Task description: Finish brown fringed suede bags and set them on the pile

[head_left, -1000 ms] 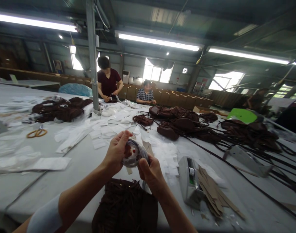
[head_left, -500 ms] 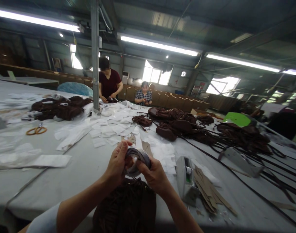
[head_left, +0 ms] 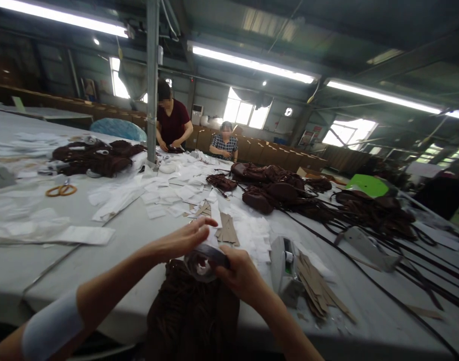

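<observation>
A shiny grey ring (head_left: pixel 194 266) with whitish material inside it is held just above a dark brown, fringed or gathered bag (head_left: pixel 194 311) at the table's front edge. My right hand (head_left: pixel 239 273) grips the ring's right side, thumb on the near side. My left hand (head_left: pixel 190 238) is over the ring's upper left, its fingers stretched out and apart; whether they touch the ring I cannot tell. Right of my right hand stands a grey tape dispenser (head_left: pixel 285 265), with brown card strips (head_left: pixel 315 288) beside it.
Beyond my hands lie white paper pieces (head_left: pixel 177 193) and more brown strips (head_left: pixel 226 229). Scissors (head_left: pixel 61 190) rest at left. Brown bags (head_left: pixel 270 183) with long straps spread to the right, near a second dispenser (head_left: pixel 368 248). A metal post (head_left: pixel 152 90) rises near two co-workers (head_left: pixel 173 120).
My left hand has loosened from the ring's left side and now stretches flat over its top. The ring has tilted and shifted slightly left, still in my right hand.
</observation>
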Demonstrator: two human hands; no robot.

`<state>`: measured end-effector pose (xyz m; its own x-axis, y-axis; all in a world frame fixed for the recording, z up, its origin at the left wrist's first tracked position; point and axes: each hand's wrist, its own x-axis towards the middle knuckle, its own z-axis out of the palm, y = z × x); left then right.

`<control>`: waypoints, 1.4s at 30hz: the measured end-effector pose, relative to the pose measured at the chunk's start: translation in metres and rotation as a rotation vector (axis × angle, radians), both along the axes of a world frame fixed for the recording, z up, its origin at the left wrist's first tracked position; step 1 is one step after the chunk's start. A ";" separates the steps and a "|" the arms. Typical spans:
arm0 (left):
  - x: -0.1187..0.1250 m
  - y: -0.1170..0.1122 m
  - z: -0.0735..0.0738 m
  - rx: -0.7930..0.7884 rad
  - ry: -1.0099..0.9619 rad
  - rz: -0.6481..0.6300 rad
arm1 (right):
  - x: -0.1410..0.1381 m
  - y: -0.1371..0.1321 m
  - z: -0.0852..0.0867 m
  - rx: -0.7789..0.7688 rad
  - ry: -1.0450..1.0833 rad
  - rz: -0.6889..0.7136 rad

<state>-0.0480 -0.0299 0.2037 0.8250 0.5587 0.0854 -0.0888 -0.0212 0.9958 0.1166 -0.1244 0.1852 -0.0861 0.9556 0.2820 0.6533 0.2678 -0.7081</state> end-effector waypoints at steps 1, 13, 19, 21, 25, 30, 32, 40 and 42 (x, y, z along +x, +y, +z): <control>-0.003 0.001 0.006 0.081 0.060 -0.058 | 0.000 0.000 0.002 -0.008 -0.065 0.021; 0.003 -0.003 0.017 -0.138 -0.152 0.173 | 0.011 0.004 0.045 -0.001 -0.045 -0.059; -0.015 -0.003 0.010 -0.105 -0.174 -0.022 | 0.025 0.004 0.048 -0.008 -0.035 0.038; -0.020 -0.002 0.009 -0.084 -0.163 -0.045 | 0.027 0.004 0.051 -0.020 -0.039 0.057; -0.032 -0.003 0.007 -0.049 -0.098 -0.087 | 0.033 0.001 0.057 -0.049 -0.017 0.092; -0.048 -0.007 0.006 -0.059 -0.042 -0.066 | 0.033 -0.009 0.053 -0.113 -0.022 0.120; -0.050 -0.010 0.004 -0.116 -0.097 0.004 | 0.024 -0.014 0.043 -0.123 0.020 0.130; -0.016 -0.026 -0.004 -0.513 -0.541 0.357 | -0.022 -0.017 0.005 0.060 -0.097 0.016; -0.012 -0.029 -0.002 -0.517 -0.571 0.381 | -0.025 -0.016 0.007 0.099 -0.049 0.018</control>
